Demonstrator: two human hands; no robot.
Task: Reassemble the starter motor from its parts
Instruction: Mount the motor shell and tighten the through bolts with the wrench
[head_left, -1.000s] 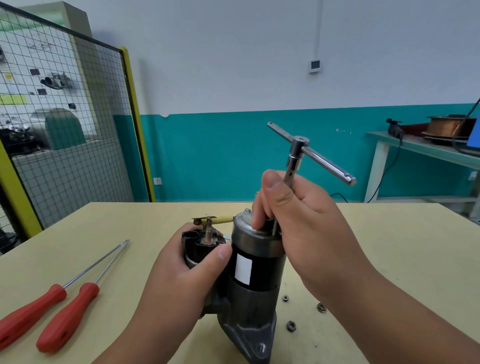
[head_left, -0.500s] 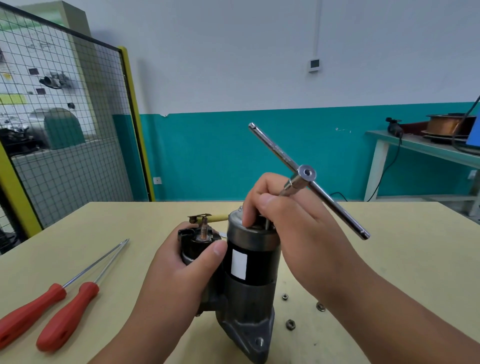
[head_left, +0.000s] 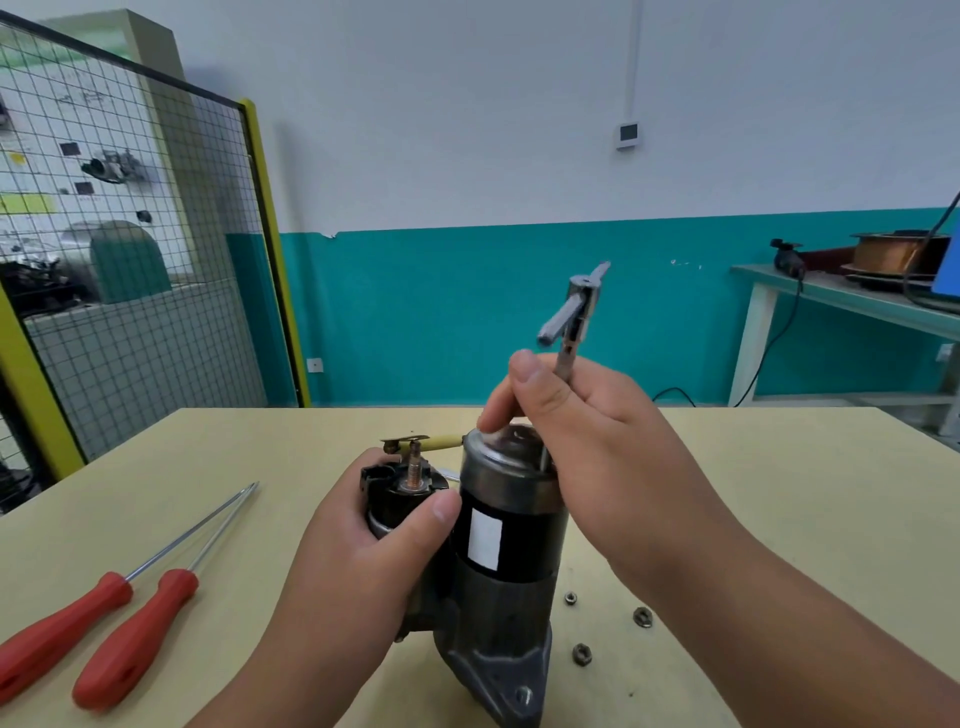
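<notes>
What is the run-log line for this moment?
left hand: grips starter motor | right hand: holds T-handle wrench on motor top | three nuts: on table

Black starter motor (head_left: 524, 545), white label (head_left: 484, 538), grey cast nose (head_left: 498, 670). Red-handled, silver-shafted screwdrivers (head_left: 132, 642), 8 o'clock of motor. Silver T-handle wrench (head_left: 581, 299). Pale yellow table (head_left: 779, 493). Teal-and-white wall (head_left: 467, 312); yellow-framed, black-grid mesh fence (head_left: 156, 312).

The starter motor (head_left: 498, 551) stands centre frame on the desk (head_left: 779, 493); screwdrivers (head_left: 104, 623) lower left, nuts (head_left: 643, 617) lower right.
</notes>
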